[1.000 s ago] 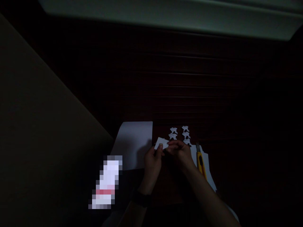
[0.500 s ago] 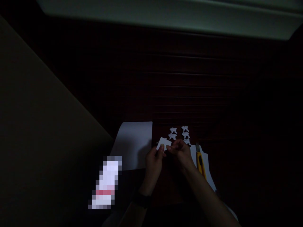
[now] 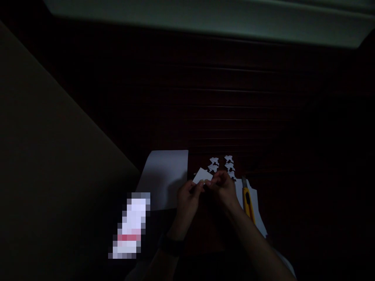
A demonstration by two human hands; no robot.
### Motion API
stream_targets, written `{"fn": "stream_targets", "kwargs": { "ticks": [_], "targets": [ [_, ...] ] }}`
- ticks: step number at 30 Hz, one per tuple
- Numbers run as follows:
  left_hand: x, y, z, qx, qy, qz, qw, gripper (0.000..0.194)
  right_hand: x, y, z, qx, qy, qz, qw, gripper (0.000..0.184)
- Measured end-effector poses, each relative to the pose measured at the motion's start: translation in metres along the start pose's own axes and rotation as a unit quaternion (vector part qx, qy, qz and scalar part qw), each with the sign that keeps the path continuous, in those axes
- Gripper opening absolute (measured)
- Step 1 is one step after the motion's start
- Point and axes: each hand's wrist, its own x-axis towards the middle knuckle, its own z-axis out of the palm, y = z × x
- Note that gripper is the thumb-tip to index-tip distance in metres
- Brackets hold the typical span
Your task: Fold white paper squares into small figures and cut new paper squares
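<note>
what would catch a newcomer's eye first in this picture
Probably the bright pixelated patch at the lower left, the lightest spot in a dark scene. Next, perhaps the yellow cutter lying on white sheets, right of centre. Then the small white paper held between the left hand and right hand, with little folded paper shapes in two columns beyond it to the right.

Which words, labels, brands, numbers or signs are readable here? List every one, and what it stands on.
None can be read.
Bright object at lower left: pixelated, so any text is unreadable.
Yellow cutter: too small and dark to make out any marking.
Dark wristband: too dark to tell.
White sheet and held paper piece: no writing visible.
</note>
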Motion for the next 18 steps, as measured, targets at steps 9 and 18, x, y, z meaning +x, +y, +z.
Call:
{"fn": "stream_targets", "kwargs": {
  "ticks": [9,18],
  "targets": [
    [-0.001,0.009,-0.006,0.000,-0.021,0.023,1.000,0.025,0.000,-0.017,-0.009,0.014,-0.096,0.038,0.995,0.049],
    [-0.002,0.017,-0.006,-0.043,-0.060,0.013,0.997,0.025,0.001,-0.015,-0.010,0.036,-0.063,0.032,0.997,0.042]
  ]
}}
